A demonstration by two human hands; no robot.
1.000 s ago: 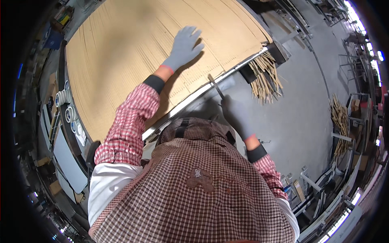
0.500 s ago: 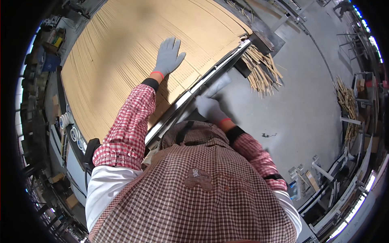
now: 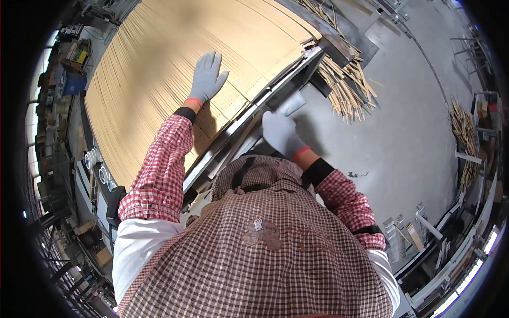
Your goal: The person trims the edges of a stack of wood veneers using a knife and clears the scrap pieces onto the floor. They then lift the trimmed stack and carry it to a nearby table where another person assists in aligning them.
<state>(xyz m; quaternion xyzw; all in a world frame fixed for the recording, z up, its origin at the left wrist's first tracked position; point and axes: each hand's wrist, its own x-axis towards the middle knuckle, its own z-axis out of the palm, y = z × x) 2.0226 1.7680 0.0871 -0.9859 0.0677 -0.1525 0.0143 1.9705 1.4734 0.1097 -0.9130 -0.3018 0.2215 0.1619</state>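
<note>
My left hand [image 3: 207, 77], in a grey knit glove with a red cuff, lies flat with spread fingers on a broad layer of tan corrugated cardboard [image 3: 260, 47]. The cardboard is scored with many close parallel lines. Just off the metal front edge [image 3: 225, 132] of the table, my right hand [image 3: 281, 133] is held low in a matching glove. Its fingers are curled closed; whatever they may hold is hidden behind the hand.
A bundle of narrow cardboard strips [image 3: 347, 90] hangs by the table's right corner, over a grey floor [image 3: 392, 143]. Another heap of strips [image 3: 465, 140] lies at the far right. White rolls [image 3: 93, 158] sit along the table's left side.
My right hand has come slightly up and right, further out from the table edge. My left hand stays flat on the cardboard, and the whole view has shifted a little.
</note>
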